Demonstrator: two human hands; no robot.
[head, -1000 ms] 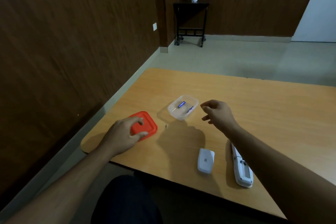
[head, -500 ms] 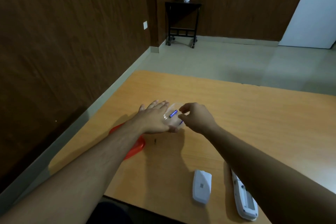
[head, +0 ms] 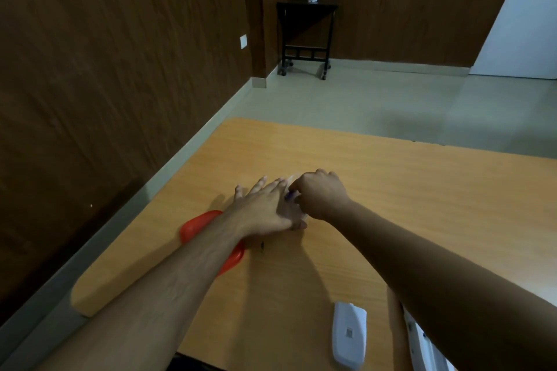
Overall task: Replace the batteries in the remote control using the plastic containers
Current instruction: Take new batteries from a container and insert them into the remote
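Observation:
The clear plastic container (head: 294, 178) sits mid-table, almost wholly hidden by both hands. My left hand (head: 265, 208) lies against its left side with fingers stretched out and the thumb around its near edge, holding it. My right hand (head: 319, 196) reaches into it from the right, fingertips pinched on a blue battery (head: 288, 196). The red lid (head: 196, 226) lies under my left forearm. The white remote control (head: 422, 349) lies at the near right, mostly covered by my right forearm. Its white battery cover (head: 349, 334) lies beside it.
The wooden table (head: 422, 190) has its left edge close to a dark wood-panelled wall. A small dark speck (head: 262, 245) lies on the table near the lid. Far behind stand a black side table (head: 306, 36) and a white door (head: 524, 24).
My left hand left the red lid and moved to the container's side. My right hand went down into the container and pinched a battery. The camera moved forward.

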